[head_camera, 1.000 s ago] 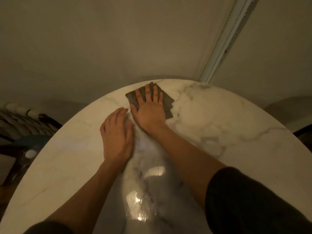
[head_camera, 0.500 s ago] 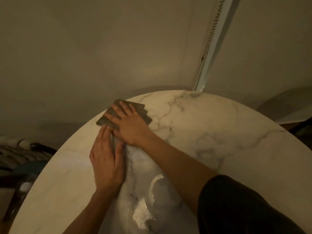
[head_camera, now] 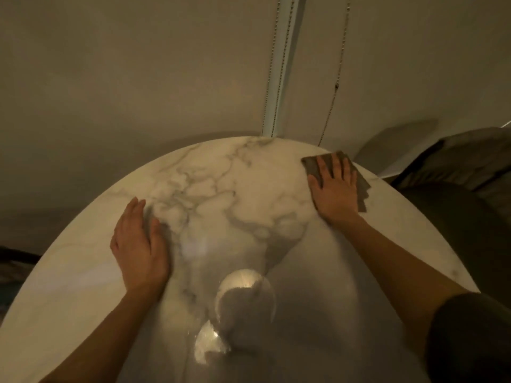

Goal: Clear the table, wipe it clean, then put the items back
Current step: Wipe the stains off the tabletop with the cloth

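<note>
A round white marble table (head_camera: 221, 194) with grey veins fills the lower view. A folded grey cloth (head_camera: 313, 168) lies flat near the table's far right edge. My right hand (head_camera: 336, 189) presses on the cloth with straight, spread fingers. My left hand (head_camera: 138, 244) rests flat on the bare marble at the left, fingers together and pointing away from me. A bright lamp reflection shines on the table's near middle. No other items stand on the tabletop.
A wall with closed blinds (head_camera: 138, 64) rises just behind the table; a white frame (head_camera: 282, 64) and bead chains (head_camera: 336, 78) hang near the far edge. A dark cushioned seat (head_camera: 464, 172) stands to the right. Dark objects sit low at the left edge (head_camera: 11, 261).
My right hand has slid the cloth from the far left of the table across to the far right edge. My left hand stays flat on the marble.
</note>
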`<state>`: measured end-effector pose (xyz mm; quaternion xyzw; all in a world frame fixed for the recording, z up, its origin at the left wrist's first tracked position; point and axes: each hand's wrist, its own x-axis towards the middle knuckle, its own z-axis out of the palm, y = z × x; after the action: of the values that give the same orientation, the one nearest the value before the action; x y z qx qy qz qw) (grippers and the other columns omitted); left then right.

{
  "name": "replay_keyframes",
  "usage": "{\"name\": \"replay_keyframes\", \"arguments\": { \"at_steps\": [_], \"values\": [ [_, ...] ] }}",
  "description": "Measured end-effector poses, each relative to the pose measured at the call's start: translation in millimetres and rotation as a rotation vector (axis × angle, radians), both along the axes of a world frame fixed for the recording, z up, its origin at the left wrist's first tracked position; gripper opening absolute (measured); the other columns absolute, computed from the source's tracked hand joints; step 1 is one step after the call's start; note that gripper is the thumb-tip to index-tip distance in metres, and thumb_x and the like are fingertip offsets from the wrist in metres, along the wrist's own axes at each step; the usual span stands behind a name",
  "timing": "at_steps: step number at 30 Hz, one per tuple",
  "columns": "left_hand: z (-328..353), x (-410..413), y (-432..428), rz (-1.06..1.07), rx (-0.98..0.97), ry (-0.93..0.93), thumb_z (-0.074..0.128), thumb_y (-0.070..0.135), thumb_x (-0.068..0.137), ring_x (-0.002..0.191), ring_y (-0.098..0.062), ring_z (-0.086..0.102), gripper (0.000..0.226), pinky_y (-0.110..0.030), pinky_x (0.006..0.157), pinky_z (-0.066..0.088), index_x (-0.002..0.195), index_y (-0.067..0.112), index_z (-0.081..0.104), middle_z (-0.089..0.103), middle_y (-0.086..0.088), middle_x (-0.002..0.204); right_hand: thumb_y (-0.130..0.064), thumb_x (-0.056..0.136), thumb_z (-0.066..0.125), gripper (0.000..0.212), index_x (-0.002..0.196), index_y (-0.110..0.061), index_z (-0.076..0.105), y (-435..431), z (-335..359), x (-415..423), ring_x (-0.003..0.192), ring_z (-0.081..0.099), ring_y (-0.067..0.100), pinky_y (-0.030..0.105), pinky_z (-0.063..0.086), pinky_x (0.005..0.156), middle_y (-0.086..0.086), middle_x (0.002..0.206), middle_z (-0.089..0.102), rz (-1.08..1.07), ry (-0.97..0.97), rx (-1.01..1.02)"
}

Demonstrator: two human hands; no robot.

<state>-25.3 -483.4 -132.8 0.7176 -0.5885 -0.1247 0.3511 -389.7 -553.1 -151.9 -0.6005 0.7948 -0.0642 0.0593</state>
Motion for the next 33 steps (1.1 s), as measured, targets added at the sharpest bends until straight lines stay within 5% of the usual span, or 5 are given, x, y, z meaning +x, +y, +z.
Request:
{"name": "replay_keyframes", "arguments": {
  "at_steps": [13,21,25,29,33],
  "values": [
    [38,-100,150,-0.419,0.203,0.165,0.043,0.036,0.091,0.115,-0.018,0.049,0.046,-0.032,0.098,0.036,0.128,0.013,0.056,0.055,0.006,0.123,-0.054,0.097,0.033,0.069,0.156,-0.024,0.014,274,6,82,0.15,-0.001,0.034,0.05,0.004,0.117,0.012,0.164,0.005,0.286,-0.129,0.093],
    [60,-155,273,-0.452,0.702,-0.23,0.061,0.044,0.084,0.1,-0.017,0.056,0.032,-0.031,0.084,0.042,0.112,0.029,0.061,0.064,0.008,0.106,-0.046,0.096,0.036,0.072,0.155,-0.03,-0.002,421,47,64,0.147,-0.021,0.019,0.04,-0.011,0.121,-0.003,0.161,-0.019,0.406,-0.388,0.352],
    [76,-175,312,-0.402,0.877,-0.085,0.059,0.041,0.08,0.07,-0.018,0.06,0.019,-0.033,0.067,0.051,0.07,0.025,0.058,0.061,0.005,0.069,-0.032,0.09,0.047,0.073,0.155,-0.026,0.013,441,72,36,0.146,0.021,0.026,0.043,0.022,0.119,0.003,0.159,0.022,0.374,-0.356,0.33],
    [88,-197,325,-0.461,0.805,0.084,0.063,0.024,0.074,0.079,-0.01,0.058,0.016,-0.025,0.071,0.049,0.087,0.015,0.066,0.064,0.002,0.085,-0.026,0.084,0.061,0.074,0.149,-0.03,0.026,429,88,-3,0.127,0.033,0.023,0.037,0.033,0.108,0.002,0.142,0.032,0.362,-0.373,0.346],
    [117,-227,329,-0.606,0.771,0.295,0.056,0.006,0.083,0.073,-0.008,0.059,0.013,-0.016,0.065,0.046,0.085,0.015,0.066,0.065,0.002,0.078,-0.026,0.076,0.075,0.029,0.1,-0.018,0.063,416,99,-51,0.115,0.049,0.018,0.037,0.045,0.1,0.001,0.125,0.054,0.304,-0.735,0.324]
  ]
}}
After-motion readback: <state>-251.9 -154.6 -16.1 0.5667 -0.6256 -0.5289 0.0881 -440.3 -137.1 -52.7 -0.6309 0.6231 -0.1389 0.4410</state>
